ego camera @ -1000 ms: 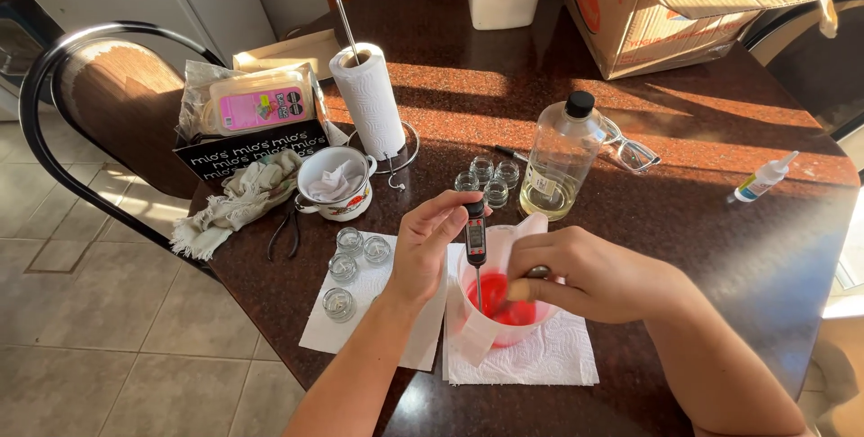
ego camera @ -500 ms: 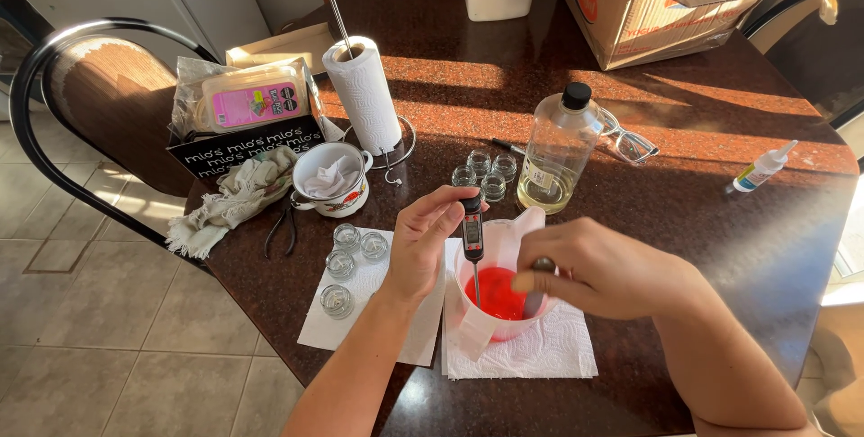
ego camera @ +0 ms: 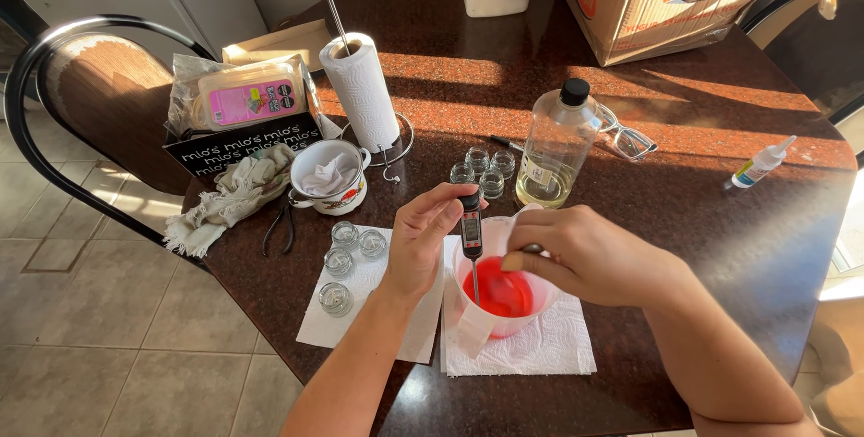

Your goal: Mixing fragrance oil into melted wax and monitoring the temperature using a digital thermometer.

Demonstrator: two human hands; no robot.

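Probe thermometer (ego camera: 471,237) dipped in red liquid in a white cup (ego camera: 500,297) near the surface's front edge, left hand (ego camera: 423,239) grip pinching the thermometer, right hand (ego camera: 580,252) grip clenched on a stirrer, cup on a paper towel (ego camera: 540,347), clear bottle (ego camera: 555,149) behind.

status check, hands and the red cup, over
Left hand holds thermometer, probe down in cup of red liquid. Right hand over cup, gripping a stirrer. Nothing in the way.

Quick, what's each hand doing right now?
Left hand: closed on a black digital probe thermometer dipped into the red liquid in the white plastic cup.
Right hand: closed on a thin metal stirrer over the cup.
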